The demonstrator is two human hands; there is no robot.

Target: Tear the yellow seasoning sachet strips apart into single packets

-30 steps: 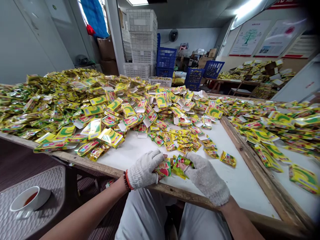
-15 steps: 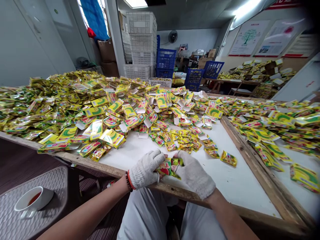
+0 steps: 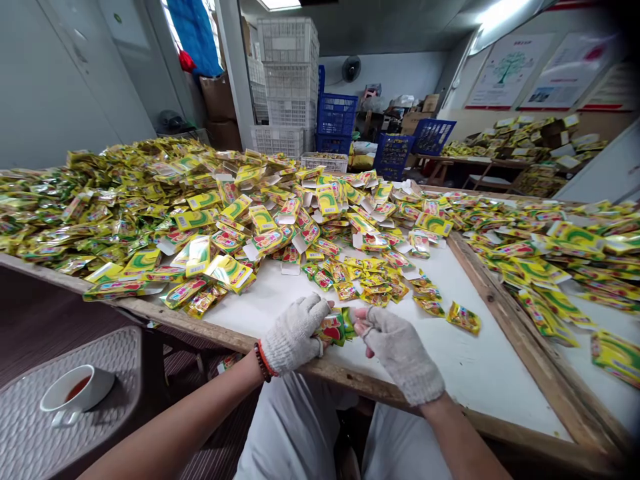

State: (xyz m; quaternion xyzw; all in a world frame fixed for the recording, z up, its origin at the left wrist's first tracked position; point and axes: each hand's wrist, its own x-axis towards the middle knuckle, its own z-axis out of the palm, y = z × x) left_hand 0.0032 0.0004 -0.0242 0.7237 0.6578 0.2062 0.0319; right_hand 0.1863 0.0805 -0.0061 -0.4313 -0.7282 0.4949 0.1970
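Observation:
Both my hands wear white knit gloves with the fingertips bare. My left hand (image 3: 293, 335) is closed around a small stack of yellow, green and red sachets (image 3: 334, 328) near the table's front edge. My right hand (image 3: 400, 350) pinches the right side of the same stack with thumb and fingers. Just beyond my hands lies a cluster of loose small sachets (image 3: 367, 280) on the white table top (image 3: 465, 367). One sachet (image 3: 464, 317) lies alone to the right.
A large heap of yellow packets (image 3: 150, 200) covers the table's left and back, with more on the neighbouring table (image 3: 560, 267) at right. A cup of dark liquid (image 3: 75, 395) stands on a stool at lower left. Stacked white and blue crates (image 3: 310, 87) stand behind.
My right hand moved left and joined the sachets it held to the stack in my left hand; both hands now grip one gathered stack. The view shifted slightly.

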